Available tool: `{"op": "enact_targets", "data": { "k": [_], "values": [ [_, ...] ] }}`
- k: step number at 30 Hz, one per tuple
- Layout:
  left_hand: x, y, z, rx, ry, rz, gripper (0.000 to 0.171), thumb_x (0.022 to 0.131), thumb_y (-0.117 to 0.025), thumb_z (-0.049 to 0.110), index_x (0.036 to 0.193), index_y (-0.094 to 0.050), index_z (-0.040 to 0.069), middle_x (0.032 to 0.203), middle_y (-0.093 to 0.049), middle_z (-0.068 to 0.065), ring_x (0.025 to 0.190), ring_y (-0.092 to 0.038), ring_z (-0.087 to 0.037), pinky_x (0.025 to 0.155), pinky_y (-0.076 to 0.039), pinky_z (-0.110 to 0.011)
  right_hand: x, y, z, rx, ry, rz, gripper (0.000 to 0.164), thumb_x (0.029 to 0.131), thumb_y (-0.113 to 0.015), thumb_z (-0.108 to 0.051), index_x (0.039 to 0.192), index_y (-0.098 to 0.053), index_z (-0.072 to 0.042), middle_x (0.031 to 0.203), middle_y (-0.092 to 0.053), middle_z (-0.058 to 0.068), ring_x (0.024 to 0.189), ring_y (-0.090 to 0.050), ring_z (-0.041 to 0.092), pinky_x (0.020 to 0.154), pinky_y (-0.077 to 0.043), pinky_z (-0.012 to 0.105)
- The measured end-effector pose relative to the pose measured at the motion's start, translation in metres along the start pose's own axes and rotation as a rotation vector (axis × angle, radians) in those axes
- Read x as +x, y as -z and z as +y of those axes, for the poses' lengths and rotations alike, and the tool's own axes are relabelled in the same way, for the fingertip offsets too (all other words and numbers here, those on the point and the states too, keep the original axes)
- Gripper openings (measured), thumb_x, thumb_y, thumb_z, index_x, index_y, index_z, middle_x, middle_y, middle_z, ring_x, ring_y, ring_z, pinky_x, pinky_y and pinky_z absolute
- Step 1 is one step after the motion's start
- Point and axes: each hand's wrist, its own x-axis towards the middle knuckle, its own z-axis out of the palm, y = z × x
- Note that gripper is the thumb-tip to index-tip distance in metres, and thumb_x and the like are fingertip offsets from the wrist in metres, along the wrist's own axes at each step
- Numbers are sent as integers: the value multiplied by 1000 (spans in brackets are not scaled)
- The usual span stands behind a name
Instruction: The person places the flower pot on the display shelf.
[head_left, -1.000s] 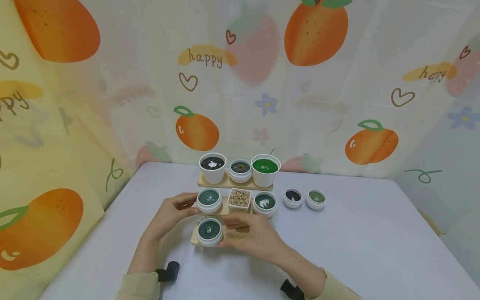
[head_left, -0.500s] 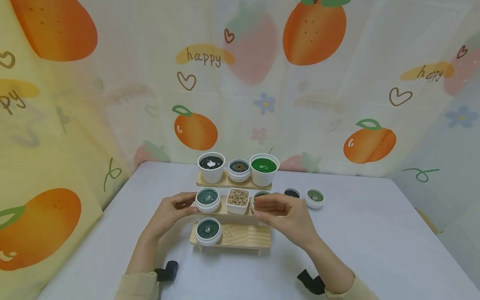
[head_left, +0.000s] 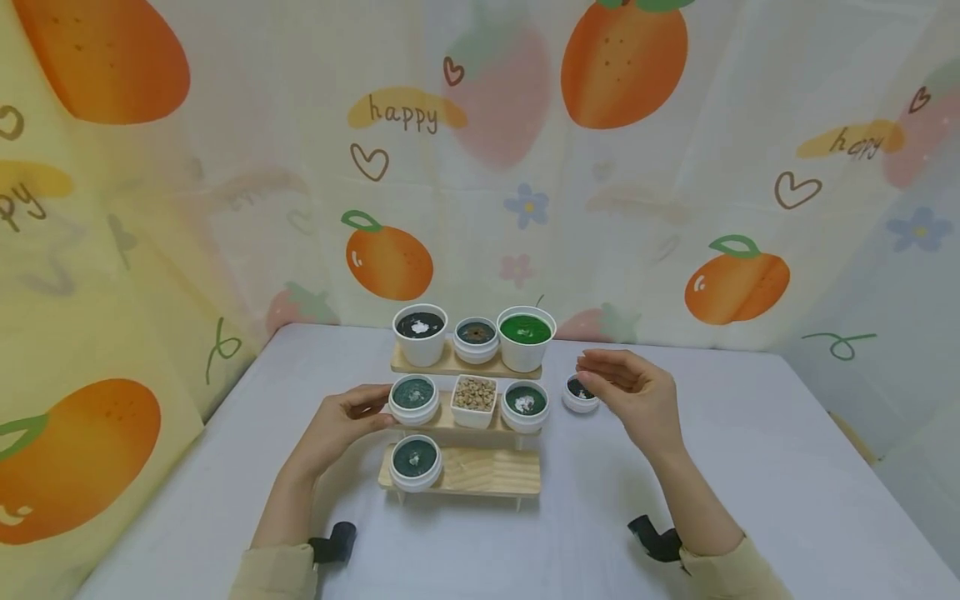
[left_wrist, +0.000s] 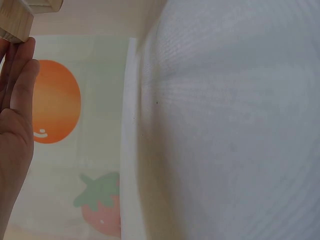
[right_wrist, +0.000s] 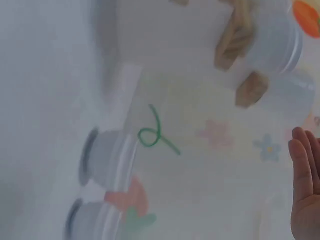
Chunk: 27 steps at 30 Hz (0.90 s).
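Observation:
A three-tier wooden stand (head_left: pixel 491 472) bears white pots. My left hand (head_left: pixel 333 429) holds the left end of its middle shelf, thumb in front and fingers behind; in the left wrist view the fingertips meet the wood (left_wrist: pixel 17 25). That shelf carries a green-filled pot (head_left: pixel 414 392), a square cup of beige bits (head_left: pixel 474 395) and another green-filled pot (head_left: pixel 525 402). One more green-filled pot (head_left: pixel 416 460) sits at the bottom shelf's left. My right hand (head_left: pixel 637 396), fingers loosely bent and holding nothing, overlaps a dark-filled pot (head_left: pixel 579 400) on the table and hides the pot beside it.
The top shelf holds a tall dark-filled cup (head_left: pixel 421 327), a small brown-grey-filled pot (head_left: pixel 476 335) and a tall bright-green-filled cup (head_left: pixel 525 332). A fruit-print cloth (head_left: pixel 465 208) hangs behind the white table (head_left: pixel 570 533). Two pots show low in the right wrist view, one higher (right_wrist: pixel 112 160).
My right hand has moved from beside the pot on the bottom shelf, rightward past the middle shelf, to the pots on the table. My left hand stays at the stand.

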Motion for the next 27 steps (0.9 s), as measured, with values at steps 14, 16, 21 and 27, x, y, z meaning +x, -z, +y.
{"op": "enact_targets", "data": {
  "k": [14, 16, 21, 27],
  "values": [
    [-1, -1, 0, 16, 7, 2, 50, 84, -78, 20, 130, -64, 7, 133, -65, -16, 105, -59, 14, 94, -47, -8, 22, 37, 59, -207, -246, 229, 45, 84, -80, -24, 122, -67, -5, 109, -74, -10, 95, -64, -13, 83, -53, 5],
    [-1, -1, 0, 17, 7, 2, 50, 84, -78, 20, 130, -64, 7, 133, -65, -16, 105, -59, 14, 94, -47, -7, 23, 42, 67, -257, -268, 253, 46, 84, -80, -25, 124, -67, -7, 115, -73, -4, 97, -63, -13, 84, -51, 2],
    [0, -1, 1, 18, 6, -1, 51, 84, -79, 21, 130, -64, 6, 131, -65, -17, 105, -59, 14, 94, -48, -8, 25, 52, 81, -297, -309, 287, 48, 84, -79, -21, 127, -65, -5, 127, -69, 13, 100, -63, -9, 83, -48, -1],
    [0, 0, 0, 29, 10, 6, 50, 84, -79, 21, 130, -64, 6, 132, -65, -16, 105, -59, 14, 94, -48, -8, 28, 60, 86, -319, -376, 217, 56, 87, -77, -24, 135, -58, -4, 139, -60, 17, 125, -61, 20, 89, -46, 1]
  ]
}}
